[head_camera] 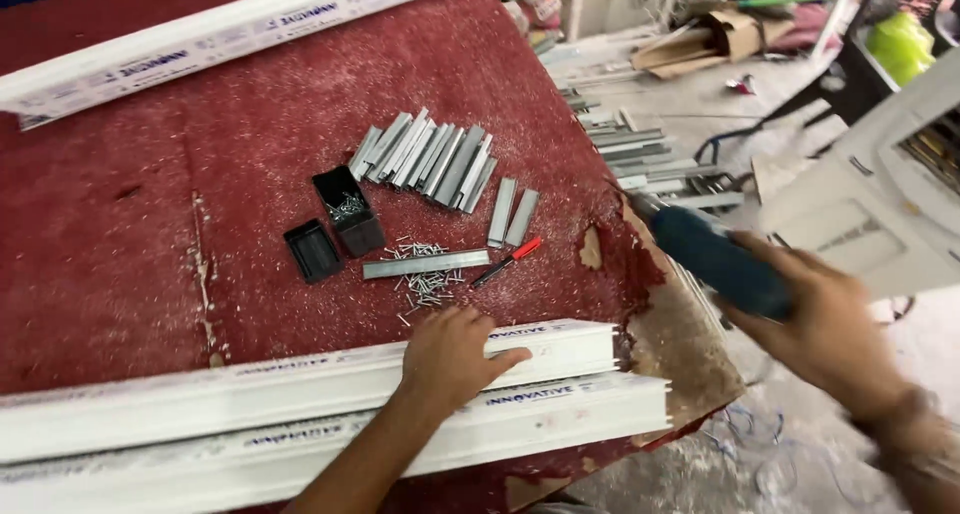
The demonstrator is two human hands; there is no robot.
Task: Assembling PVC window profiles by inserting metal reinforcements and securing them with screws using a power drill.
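My left hand (452,359) rests flat on the upper of two long white plastic profiles (300,379) lying along the near edge of a red table (230,174). My right hand (825,324) is off the table's right side and grips a blue power drill (715,259), blurred by motion, its tip pointing toward the table's worn corner. Just beyond my left hand lie loose screws (425,274), a grey metal strip (425,264) and a red-and-black marker (507,262).
Several short grey metal pieces (425,159) lie in a row mid-table, with an open black box (347,209) of screws and its lid (313,251). Another white profile (200,44) crosses the far edge. Metal offcuts (640,154), cardboard and a white frame (880,194) clutter the floor at right.
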